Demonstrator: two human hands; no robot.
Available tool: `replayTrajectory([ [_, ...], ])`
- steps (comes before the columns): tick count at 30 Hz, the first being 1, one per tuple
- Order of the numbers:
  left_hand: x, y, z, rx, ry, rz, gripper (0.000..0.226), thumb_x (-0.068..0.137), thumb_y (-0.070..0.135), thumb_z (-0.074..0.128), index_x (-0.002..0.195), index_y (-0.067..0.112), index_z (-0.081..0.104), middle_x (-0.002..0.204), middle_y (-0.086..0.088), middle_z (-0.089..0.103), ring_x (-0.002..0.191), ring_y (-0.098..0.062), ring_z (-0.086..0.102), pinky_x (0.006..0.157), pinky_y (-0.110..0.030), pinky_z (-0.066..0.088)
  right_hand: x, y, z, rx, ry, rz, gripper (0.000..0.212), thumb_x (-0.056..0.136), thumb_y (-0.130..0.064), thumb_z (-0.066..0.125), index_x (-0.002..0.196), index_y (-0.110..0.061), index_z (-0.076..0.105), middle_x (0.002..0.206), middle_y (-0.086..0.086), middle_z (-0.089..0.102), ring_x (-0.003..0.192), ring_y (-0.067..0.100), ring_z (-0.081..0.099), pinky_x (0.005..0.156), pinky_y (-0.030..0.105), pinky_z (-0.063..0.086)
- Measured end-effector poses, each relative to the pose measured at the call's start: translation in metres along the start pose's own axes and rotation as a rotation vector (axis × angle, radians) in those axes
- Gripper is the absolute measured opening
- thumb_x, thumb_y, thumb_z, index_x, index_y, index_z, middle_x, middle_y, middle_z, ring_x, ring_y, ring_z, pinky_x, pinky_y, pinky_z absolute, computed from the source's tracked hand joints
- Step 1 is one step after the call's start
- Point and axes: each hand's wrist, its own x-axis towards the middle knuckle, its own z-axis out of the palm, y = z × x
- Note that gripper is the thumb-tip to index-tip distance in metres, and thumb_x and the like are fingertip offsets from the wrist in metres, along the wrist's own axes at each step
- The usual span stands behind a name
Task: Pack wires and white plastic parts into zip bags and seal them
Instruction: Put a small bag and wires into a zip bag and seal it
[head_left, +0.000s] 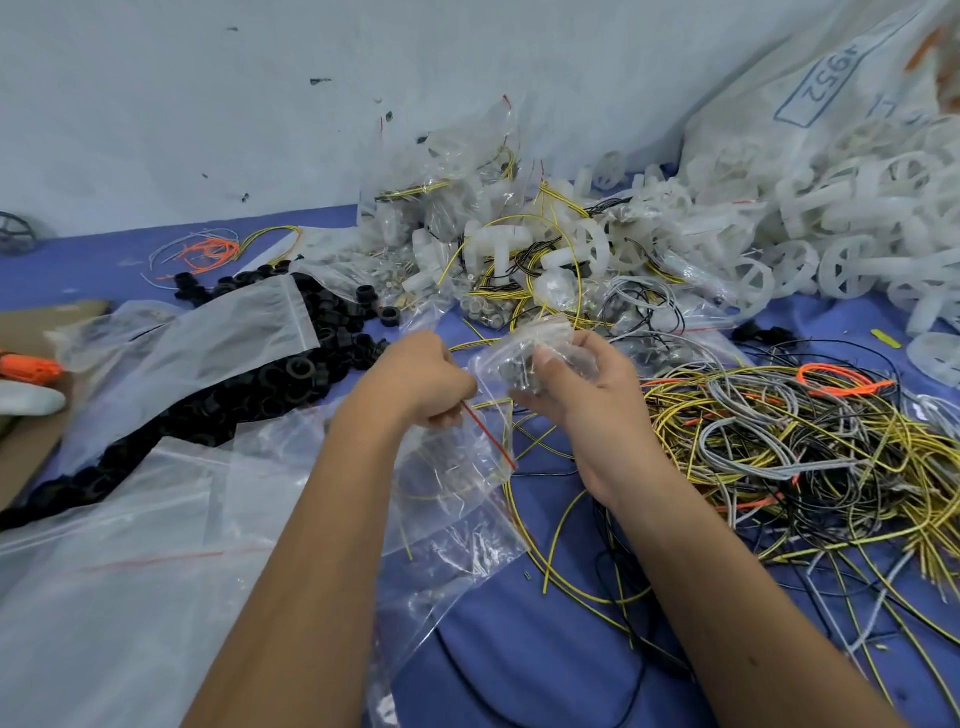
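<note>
The left hand (421, 382) pinches the red-striped mouth of a clear zip bag (462, 483) above the blue table (545, 639). The right hand (582, 395) grips a small filled bag (524, 358), beside the wire pile (810, 447).

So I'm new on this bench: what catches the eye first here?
Both hands at centre: the left hand pinches a red-zipped clear bag, the right hand grips a small filled bag. A wire tangle sprawls right, white plastic parts heap behind, black rings spill left.
</note>
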Motion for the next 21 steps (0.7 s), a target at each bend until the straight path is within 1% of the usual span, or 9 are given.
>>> replayTrajectory([
  [3,-0.007,0.005,-0.004,-0.117,-0.06,0.038,0.007,0.093,0.003,0.063,0.091,-0.002,0.067,0.054,-0.007,0.064,0.041,-0.015,0.057,0.044,-0.022,0.049,-0.003,-0.003,0.005,0.24,-0.111,0.091,0.018,0.105,-0.011,0.051,0.119,-0.001,0.055,0.119,0.022,0.068,0.105,0.042,0.07,0.082,0.044,0.061],
  [5,-0.012,0.006,-0.01,-0.184,-0.091,0.068,0.005,0.094,0.001,0.064,0.096,-0.004,0.066,0.062,-0.01,0.063,0.044,-0.015,0.058,0.043,-0.02,0.047,-0.005,-0.005,0.006,0.31,-0.153,0.142,0.026,0.106,-0.011,0.049,0.126,0.005,0.052,0.124,0.026,0.066,0.107,0.044,0.068,0.08,0.046,0.061],
  [9,-0.02,0.007,-0.026,-0.285,-0.106,0.138,0.008,0.095,0.0,0.063,0.087,0.004,0.063,0.061,-0.009,0.06,0.044,-0.012,0.058,0.042,-0.019,0.045,-0.005,-0.007,0.004,0.261,-0.204,0.196,0.023,0.104,-0.008,0.051,0.124,0.002,0.057,0.108,0.019,0.072,0.089,0.037,0.073,0.073,0.043,0.062],
  [12,-0.023,0.009,-0.036,-0.333,-0.096,0.191,0.016,0.094,0.0,0.066,0.08,0.008,0.061,0.054,-0.003,0.057,0.043,-0.011,0.056,0.039,-0.018,0.043,-0.006,-0.004,0.004,0.095,-0.248,0.212,0.02,0.101,-0.006,0.056,0.119,0.002,0.06,0.105,0.015,0.071,0.087,0.027,0.072,0.07,0.04,0.061],
  [14,-0.026,0.01,-0.042,-0.344,-0.094,0.227,0.018,0.091,0.003,0.071,0.078,0.009,0.061,0.053,-0.001,0.058,0.043,-0.012,0.055,0.039,-0.018,0.041,-0.007,-0.002,0.003,-0.097,-0.257,0.158,0.012,0.098,-0.005,0.059,0.109,0.0,0.062,0.093,0.01,0.069,0.079,0.022,0.068,0.068,0.041,0.058],
  [16,-0.028,0.011,-0.047,-0.348,-0.083,0.262,0.018,0.09,0.003,0.073,0.076,0.009,0.063,0.053,0.0,0.058,0.042,-0.011,0.054,0.038,-0.018,0.04,-0.007,0.001,0.002,-0.344,-0.244,0.07,0.005,0.095,-0.006,0.063,0.098,-0.01,0.064,0.083,0.005,0.069,0.072,0.022,0.065,0.072,0.048,0.058],
  [17,-0.03,0.011,-0.049,-0.356,-0.078,0.276,0.018,0.089,0.002,0.074,0.075,0.008,0.063,0.052,0.0,0.058,0.041,-0.011,0.053,0.037,-0.018,0.039,-0.006,0.003,0.002,-0.459,-0.248,0.028,0.005,0.094,-0.008,0.064,0.096,-0.013,0.065,0.083,0.005,0.071,0.072,0.025,0.067,0.075,0.049,0.059],
  [19,-0.032,0.013,-0.049,-0.366,-0.073,0.294,0.018,0.088,0.001,0.075,0.075,0.007,0.063,0.051,-0.001,0.058,0.04,-0.012,0.053,0.037,-0.019,0.039,-0.005,0.004,0.004,-0.616,-0.266,-0.046,0.008,0.093,-0.014,0.065,0.1,-0.015,0.068,0.089,0.008,0.071,0.077,0.03,0.07,0.077,0.051,0.06],
  [21,-0.035,0.017,-0.045,-0.343,-0.084,0.307,0.019,0.088,0.001,0.075,0.075,0.007,0.063,0.053,-0.003,0.059,0.041,-0.012,0.054,0.038,-0.019,0.04,-0.007,0.004,0.005,-0.674,-0.303,-0.091,0.014,0.095,-0.016,0.064,0.107,-0.016,0.071,0.093,0.006,0.072,0.078,0.024,0.069,0.075,0.043,0.058],
])
